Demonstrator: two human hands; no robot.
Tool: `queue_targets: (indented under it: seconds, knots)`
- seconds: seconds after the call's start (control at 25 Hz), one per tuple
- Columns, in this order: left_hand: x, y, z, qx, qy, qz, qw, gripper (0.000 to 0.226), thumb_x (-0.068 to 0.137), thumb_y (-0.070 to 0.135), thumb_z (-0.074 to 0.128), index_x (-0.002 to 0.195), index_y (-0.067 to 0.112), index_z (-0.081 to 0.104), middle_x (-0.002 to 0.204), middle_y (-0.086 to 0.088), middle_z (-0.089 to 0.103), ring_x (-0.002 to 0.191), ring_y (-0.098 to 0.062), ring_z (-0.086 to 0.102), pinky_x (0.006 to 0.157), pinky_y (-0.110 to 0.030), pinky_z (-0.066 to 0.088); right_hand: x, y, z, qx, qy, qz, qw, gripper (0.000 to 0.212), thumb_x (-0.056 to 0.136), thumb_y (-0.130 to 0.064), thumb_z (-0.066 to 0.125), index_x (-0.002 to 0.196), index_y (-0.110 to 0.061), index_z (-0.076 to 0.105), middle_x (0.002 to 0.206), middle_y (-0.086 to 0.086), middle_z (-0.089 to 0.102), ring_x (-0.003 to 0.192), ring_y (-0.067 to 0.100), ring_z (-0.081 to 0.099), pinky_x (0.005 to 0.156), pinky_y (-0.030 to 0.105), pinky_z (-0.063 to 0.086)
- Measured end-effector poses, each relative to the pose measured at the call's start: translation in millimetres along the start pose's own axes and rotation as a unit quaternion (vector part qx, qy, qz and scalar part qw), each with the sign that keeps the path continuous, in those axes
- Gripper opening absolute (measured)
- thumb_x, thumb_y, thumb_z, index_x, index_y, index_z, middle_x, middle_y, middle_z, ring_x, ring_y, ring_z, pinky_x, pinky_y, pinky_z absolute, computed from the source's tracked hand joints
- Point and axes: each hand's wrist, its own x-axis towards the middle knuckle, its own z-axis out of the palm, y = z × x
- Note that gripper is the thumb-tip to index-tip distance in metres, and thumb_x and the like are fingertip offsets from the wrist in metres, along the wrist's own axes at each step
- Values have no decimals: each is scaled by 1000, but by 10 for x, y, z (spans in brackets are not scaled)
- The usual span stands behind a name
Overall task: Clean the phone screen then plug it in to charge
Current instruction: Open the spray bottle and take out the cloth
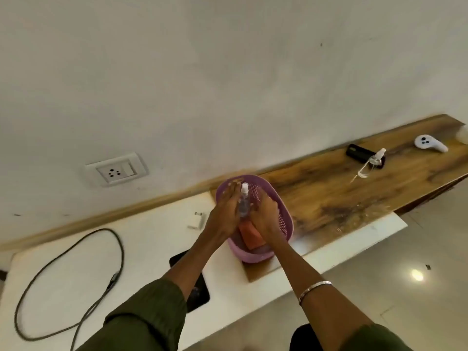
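Basket (285,219): oval purple perforated plastic on desk (157,239).
Bottle (244,201): clear slim spray, upright in basket.
Left hand (224,211): fingers grasping bottle.
Right hand (266,215): fingers curled inside basket; grip unclear.
Phone (195,292): flat black slab, left of basket.

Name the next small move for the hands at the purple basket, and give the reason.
Probably lift the spray bottle clear of the purple basket. The left hand grips it, the right hand is beside it, and the phone lies uncleaned on the counter.

Off-white wall (228,72) ahead of me, socket plate (116,172) at ten o'clock; wood-and-white table (329,198); glossy tiled floor (430,249) at four o'clock, lamp glare (417,275).
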Motion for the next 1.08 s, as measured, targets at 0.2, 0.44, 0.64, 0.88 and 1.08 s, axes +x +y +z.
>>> queue_targets:
  seconds: [0.2, 0.44, 0.64, 0.88, 1.08]
  knots:
    - [355, -82, 74, 7, 14, -6, 1000, 46, 104, 20, 37, 149, 15, 35, 155, -4, 38, 145, -18, 31, 117, -32, 31, 233, 17, 230, 31, -34, 11, 999, 14, 92, -28, 54, 81, -24, 62, 65, -7, 66, 54, 10, 62, 45, 22, 49]
    - [405, 19, 29, -78, 78, 20, 994, 20, 99, 30, 49, 109, 27, 66, 101, 8, 74, 88, 11, 62, 78, -4, 48, 100, -24, 118, 83, -20, -11, 996, 14, 90, -13, 58, 91, -27, 61, 78, -12, 67, 71, 5, 65, 57, 16, 50]
    - [392, 494, -559, -191, 90, 27, 977, 16, 87, 19, 65, 101, 21, 73, 96, 10, 75, 91, -2, 69, 82, -21, 53, -45, -478, -423, 57, 14, -73, 996, 25, 84, -8, 65, 100, -27, 62, 80, -18, 66, 67, -5, 61, 54, 5, 43]
    - [-5, 1052, -1386, -286, 77, 65, 953, 28, 91, -3, 53, 104, 12, 72, 96, -5, 77, 96, -14, 72, 91, -28, 56, -461, -1212, -749, 63, 23, -160, 985, 29, 90, -16, 62, 118, -13, 56, 90, -7, 64, 77, 12, 64, 59, 10, 42]
    - [-600, 1104, -1827, -242, 192, -19, 951, 14, 81, 4, 74, 93, 12, 78, 90, -5, 78, 85, -11, 74, 88, -37, 59, -992, -1659, -618, 100, -3, -176, 979, 36, 87, -25, 66, 119, -17, 51, 90, 2, 64, 81, 18, 59, 68, 32, 49]
